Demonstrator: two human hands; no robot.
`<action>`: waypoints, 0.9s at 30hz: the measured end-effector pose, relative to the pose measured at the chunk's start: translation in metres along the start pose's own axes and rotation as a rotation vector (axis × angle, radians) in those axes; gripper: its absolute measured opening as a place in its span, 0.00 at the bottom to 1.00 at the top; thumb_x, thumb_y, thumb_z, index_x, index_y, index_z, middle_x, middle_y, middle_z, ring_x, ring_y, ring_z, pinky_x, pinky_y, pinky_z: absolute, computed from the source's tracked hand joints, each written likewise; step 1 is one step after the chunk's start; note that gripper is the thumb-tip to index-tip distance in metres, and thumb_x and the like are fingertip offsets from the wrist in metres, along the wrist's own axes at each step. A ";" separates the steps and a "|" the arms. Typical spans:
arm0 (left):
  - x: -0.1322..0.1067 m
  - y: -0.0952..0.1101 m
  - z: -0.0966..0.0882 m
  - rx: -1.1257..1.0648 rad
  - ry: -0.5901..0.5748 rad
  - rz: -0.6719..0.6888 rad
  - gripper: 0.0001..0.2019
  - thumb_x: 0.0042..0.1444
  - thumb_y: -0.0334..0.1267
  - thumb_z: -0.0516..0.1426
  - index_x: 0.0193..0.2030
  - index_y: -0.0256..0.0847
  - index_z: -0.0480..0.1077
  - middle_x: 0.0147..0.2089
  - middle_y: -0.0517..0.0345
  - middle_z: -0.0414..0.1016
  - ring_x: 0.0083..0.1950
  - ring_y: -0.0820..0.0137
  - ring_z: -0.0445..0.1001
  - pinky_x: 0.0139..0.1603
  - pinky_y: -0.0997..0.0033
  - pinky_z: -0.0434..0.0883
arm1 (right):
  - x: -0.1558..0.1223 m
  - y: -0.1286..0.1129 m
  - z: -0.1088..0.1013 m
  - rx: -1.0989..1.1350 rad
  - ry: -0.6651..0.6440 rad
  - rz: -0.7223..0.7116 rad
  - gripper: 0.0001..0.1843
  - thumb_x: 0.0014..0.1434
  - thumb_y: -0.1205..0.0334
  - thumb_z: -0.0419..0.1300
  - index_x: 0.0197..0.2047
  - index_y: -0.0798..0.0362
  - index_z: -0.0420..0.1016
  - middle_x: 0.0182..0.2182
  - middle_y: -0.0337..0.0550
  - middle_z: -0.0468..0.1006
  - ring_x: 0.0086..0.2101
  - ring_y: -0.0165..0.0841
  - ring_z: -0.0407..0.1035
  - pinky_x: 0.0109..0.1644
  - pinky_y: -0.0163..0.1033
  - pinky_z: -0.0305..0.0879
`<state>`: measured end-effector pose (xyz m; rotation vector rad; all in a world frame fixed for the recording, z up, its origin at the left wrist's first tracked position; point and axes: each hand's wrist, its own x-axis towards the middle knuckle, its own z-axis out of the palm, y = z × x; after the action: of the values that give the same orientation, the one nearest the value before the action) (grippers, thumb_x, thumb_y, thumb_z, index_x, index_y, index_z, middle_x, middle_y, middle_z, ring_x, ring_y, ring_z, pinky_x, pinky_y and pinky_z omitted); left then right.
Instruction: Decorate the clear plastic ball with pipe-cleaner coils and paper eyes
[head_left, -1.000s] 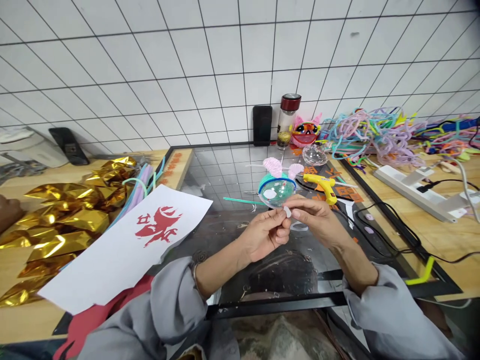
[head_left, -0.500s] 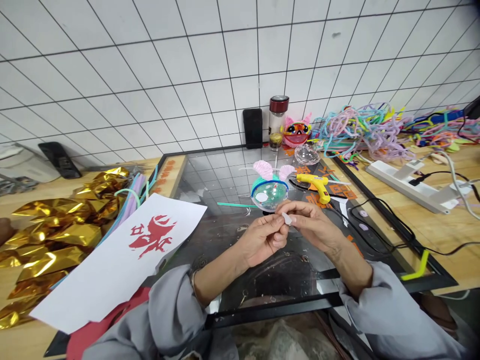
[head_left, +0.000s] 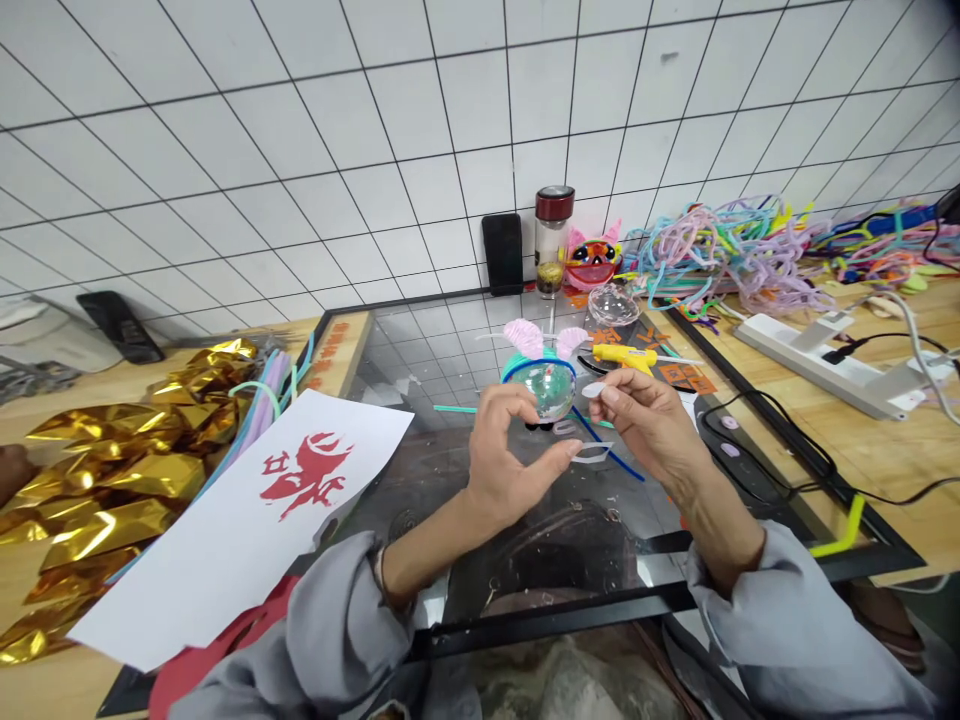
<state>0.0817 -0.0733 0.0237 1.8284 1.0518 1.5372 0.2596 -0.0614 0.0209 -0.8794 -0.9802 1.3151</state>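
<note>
Between the thumb and fingers of my right hand point(head_left: 645, 415) is a small white oval piece point(head_left: 594, 390), which looks like paper or a sticker. My left hand point(head_left: 510, 450) has its thumb and index finger spread wide apart. At the tip of its thumb is a thin white paper loop point(head_left: 595, 457); whether it clings there or is dropping, I cannot tell. Just behind my hands sits a clear round ball point(head_left: 550, 388) with green inside, a blue band and pink fuzzy ears. A blue pipe cleaner point(head_left: 615, 452) shows below and to its right.
A yellow glue gun point(head_left: 622, 356) lies behind my right hand, its cord near a white power strip point(head_left: 825, 370). White paper with a red print point(head_left: 255, 520) and gold foil point(head_left: 135, 460) are at left. A glass bottle point(head_left: 553, 245) and phone point(head_left: 502, 253) stand at the wall.
My hands have moved apart, the right one keeping the white oval. My left fingers have spread, and a white paper loop now shows by the left thumb.
</note>
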 end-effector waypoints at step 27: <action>0.017 -0.045 -0.002 0.688 -0.107 0.307 0.16 0.53 0.42 0.59 0.48 0.43 0.70 0.57 0.48 0.67 0.59 0.57 0.61 0.55 0.57 0.59 | 0.024 0.008 0.000 -0.088 0.144 0.015 0.17 0.33 0.55 0.75 0.26 0.52 0.76 0.22 0.35 0.74 0.24 0.26 0.66 0.30 0.34 0.63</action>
<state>0.0708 -0.0342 -0.0024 2.6049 1.4156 1.2996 0.2566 -0.0365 0.0153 -1.0357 -0.9258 1.2110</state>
